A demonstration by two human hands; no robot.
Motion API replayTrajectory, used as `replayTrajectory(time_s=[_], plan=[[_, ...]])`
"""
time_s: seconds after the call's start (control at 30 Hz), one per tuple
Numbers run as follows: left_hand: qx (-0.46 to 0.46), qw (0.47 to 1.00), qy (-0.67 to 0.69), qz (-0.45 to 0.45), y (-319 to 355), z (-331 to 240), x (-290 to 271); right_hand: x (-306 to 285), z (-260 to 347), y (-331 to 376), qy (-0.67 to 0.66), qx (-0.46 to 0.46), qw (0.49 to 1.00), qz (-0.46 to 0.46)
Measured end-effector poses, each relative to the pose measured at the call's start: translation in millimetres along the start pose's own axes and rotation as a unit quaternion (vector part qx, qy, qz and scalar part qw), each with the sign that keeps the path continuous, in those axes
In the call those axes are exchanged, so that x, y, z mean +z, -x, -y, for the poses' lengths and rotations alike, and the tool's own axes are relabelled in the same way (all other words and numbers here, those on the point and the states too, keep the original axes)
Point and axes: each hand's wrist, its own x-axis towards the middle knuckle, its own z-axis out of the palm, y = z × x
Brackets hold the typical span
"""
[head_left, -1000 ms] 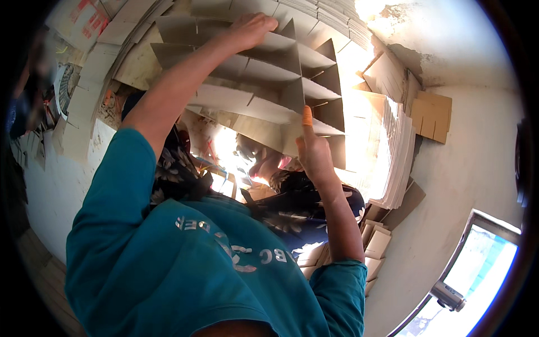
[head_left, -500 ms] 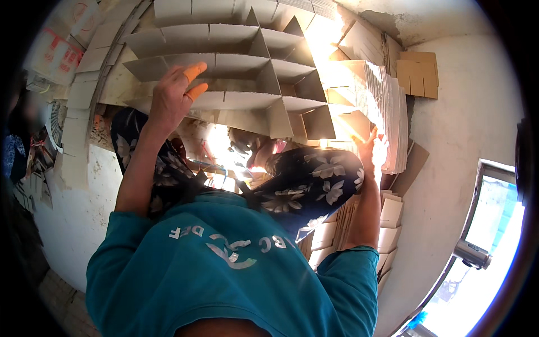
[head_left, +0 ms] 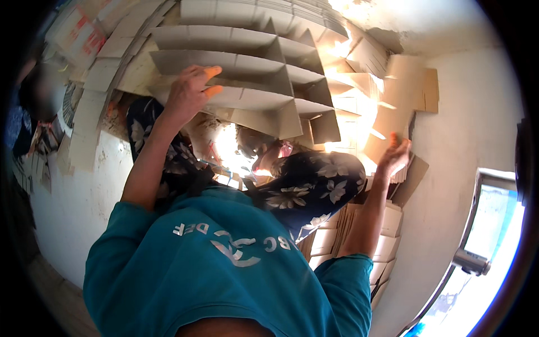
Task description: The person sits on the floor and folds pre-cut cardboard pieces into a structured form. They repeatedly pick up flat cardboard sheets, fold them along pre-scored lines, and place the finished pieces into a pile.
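Note:
A grey cardboard divider grid (head_left: 224,64), made of crossed slotted strips, lies in front of my knees. Over its near left part is my left hand (head_left: 190,94), thumb and forefinger apart in orange finger covers, holding nothing I can see. Whether it touches the grid I cannot tell. On the right, my right hand (head_left: 395,156) pinches the lower end of a slotted cardboard strip (head_left: 397,98), which stands up tilted beside the stacked cardboard. Strong sunlight washes out part of that stack.
More cardboard pieces (head_left: 386,247) are piled beside my right knee. A row of cardboard sheets (head_left: 90,126) runs along the left. A white wall (head_left: 449,135) with a bright window (head_left: 488,224) stands at the right. Another person (head_left: 42,95) appears blurred at the far left.
My right hand has moved right, off the sunlit stack, and now holds a slotted cardboard strip. My left hand stays open over the grid; the view has shifted slightly.

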Motion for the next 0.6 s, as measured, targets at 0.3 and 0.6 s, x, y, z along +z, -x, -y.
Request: replayTrajectory(time_s=[0.3, 0.6], plan=[[0.007, 0.997, -0.017, 0.071, 11, 24, 26, -33, 178, -2, -0.456, -0.079, 0.836, 0.294], [0.025, 0.998, -0.018, 0.049, 10, 27, 35, 2, 248, 17, -0.447, -0.136, 0.810, 0.355]])
